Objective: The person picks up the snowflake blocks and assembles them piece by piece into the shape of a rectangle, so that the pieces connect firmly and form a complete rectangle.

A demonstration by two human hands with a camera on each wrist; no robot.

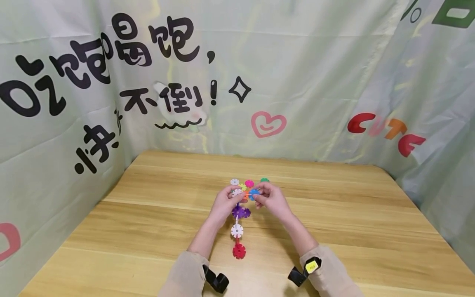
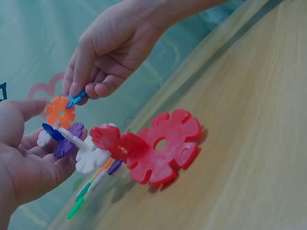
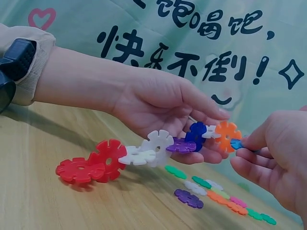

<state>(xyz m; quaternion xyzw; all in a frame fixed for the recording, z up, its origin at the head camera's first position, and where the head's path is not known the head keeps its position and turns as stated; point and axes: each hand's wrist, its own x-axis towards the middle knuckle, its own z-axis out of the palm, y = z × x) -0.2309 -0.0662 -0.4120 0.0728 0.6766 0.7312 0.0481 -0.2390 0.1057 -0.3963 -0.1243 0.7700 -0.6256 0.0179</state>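
— What do the hands have?

— The left hand (image 3: 158, 103) cradles a chain of snowflake discs (image 3: 144, 153), fingers curled under its far end. The right hand (image 3: 271, 153) pinches one blue disc (image 3: 236, 143) between thumb and fingertips, touching the orange disc (image 3: 227, 135) at the chain's tip.

— How many discs are in the chain?

— From the right wrist view I count two red discs (image 3: 88, 165) at the near end resting on the wooden table (image 1: 334, 231), then two white discs (image 3: 151, 147), a purple one, a dark blue one, a small white one and the single orange. Some may be hidden by fingers.

— Any loose ones?

— Yes, loose discs (image 3: 218, 194) lie flat on the table just beyond the chain: green, white, purple, orange, pink. The far ones blur, so I can't give an exact count.
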